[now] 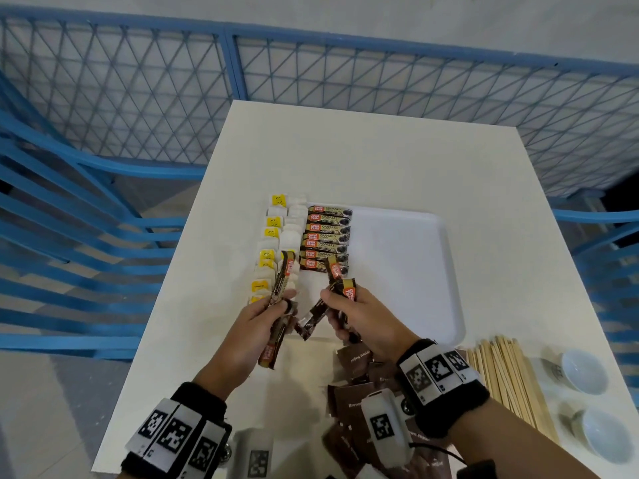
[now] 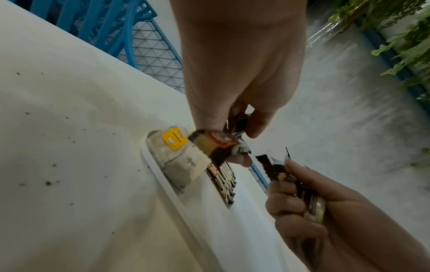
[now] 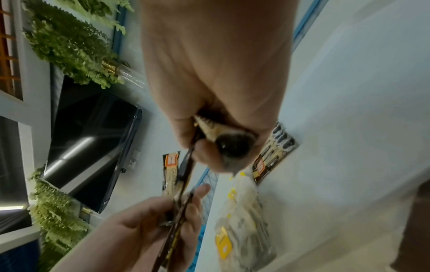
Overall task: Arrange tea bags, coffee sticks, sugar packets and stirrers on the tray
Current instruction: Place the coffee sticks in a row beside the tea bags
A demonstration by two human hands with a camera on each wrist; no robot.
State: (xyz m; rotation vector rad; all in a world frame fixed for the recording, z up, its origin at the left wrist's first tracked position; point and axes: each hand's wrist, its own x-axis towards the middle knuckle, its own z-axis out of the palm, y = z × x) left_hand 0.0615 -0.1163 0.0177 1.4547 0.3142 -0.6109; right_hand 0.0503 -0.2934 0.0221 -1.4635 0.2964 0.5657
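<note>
On the white tray (image 1: 397, 271), tea bags (image 1: 273, 233) with yellow tags form the left column. Beside them lies a column of brown coffee sticks (image 1: 326, 236). Above the tray's near left corner, my left hand (image 1: 288, 300) grips a couple of coffee sticks (image 1: 281, 281) that point upward. My right hand (image 1: 332, 299) grips several more coffee sticks (image 1: 347, 288), fanned out, close to the left hand. The left wrist view shows the left hand's coffee stick (image 2: 216, 145) just over a tea bag (image 2: 174, 141). In the right wrist view my right hand (image 3: 209, 147) holds its coffee sticks (image 3: 232, 141) end-on.
Brown sugar packets (image 1: 356, 385) lie heaped on the table (image 1: 380, 160) under my right wrist. Wooden stirrers (image 1: 508, 378) lie to their right, with two small white bowls (image 1: 584, 371) beyond. A blue mesh fence (image 1: 138, 91) surrounds the table.
</note>
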